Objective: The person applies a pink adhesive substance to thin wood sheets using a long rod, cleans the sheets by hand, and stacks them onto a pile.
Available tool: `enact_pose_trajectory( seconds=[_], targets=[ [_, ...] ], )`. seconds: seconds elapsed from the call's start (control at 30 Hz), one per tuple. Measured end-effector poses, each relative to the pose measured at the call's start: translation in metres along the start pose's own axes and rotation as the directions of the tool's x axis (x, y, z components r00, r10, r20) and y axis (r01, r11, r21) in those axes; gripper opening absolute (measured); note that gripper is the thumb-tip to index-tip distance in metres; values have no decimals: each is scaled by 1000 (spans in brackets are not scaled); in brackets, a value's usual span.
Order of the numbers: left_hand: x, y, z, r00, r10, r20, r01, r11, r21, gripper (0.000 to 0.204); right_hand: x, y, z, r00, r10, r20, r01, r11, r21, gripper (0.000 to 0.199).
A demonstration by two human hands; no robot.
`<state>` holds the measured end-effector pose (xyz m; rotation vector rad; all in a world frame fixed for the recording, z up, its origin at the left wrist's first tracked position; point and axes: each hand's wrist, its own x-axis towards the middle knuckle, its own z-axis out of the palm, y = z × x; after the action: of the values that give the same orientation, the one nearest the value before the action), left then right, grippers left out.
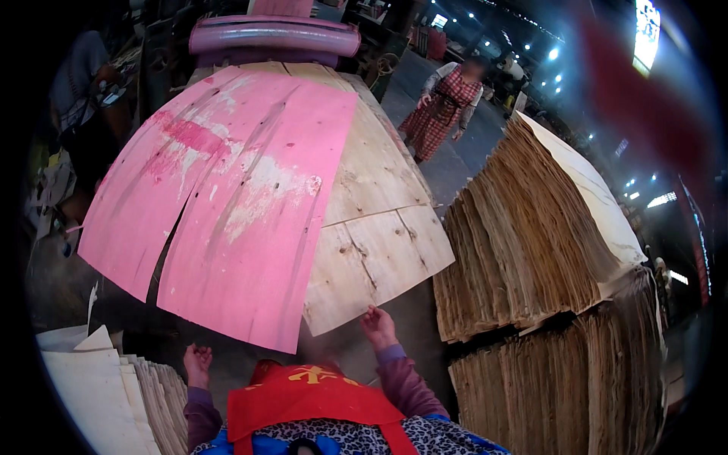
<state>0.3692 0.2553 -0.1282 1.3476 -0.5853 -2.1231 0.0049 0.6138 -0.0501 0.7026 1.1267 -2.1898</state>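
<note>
A wide veneer sheet coated pink (pixel 258 250), with bare pale streaks and a long split, lies over a plain wood veneer sheet (pixel 379 254). The plain one shows along the right side, with knots and cracks. My right hand (pixel 378 327) is at its near edge, fingertips pinched against the rim. My left hand (pixel 199 364) hangs below the pink sheet's near left edge, apart from it, fingers curled in with nothing visible in them.
Tall stacks of veneer (pixel 523 235) stand at the right; another pale stack (pixel 98 394) is at the lower left. A pink-smeared roller (pixel 273 38) spans the far end. One person in a checked apron (pixel 444 106) stands beyond; another person (pixel 80 83) is at far left.
</note>
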Motion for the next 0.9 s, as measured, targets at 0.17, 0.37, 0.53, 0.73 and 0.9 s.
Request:
enact_pose_trajectory(
  seconds=[0.17,0.37,0.53,0.73,0.9],
  targets=[
    [-5,13,-1,971,148,-186,-131,986,99,26,-3,9,20,995,53,90,-45,995,-89,12],
    [-28,17,39,996,76,-56,-70,992,107,56,-11,-4,15,997,71,18,-69,992,-103,13],
    [-27,5,12,999,34,25,-37,987,157,51,-12,7,17,993,117,4,-114,977,-181,16],
    [-60,-9,49,981,-85,174,45,974,222,62,-6,10,-3,954,299,27,-276,909,-314,30],
    [-79,-36,90,940,-159,301,80,963,259,55,-25,27,28,964,239,-121,-267,848,-458,30]
  ],
)
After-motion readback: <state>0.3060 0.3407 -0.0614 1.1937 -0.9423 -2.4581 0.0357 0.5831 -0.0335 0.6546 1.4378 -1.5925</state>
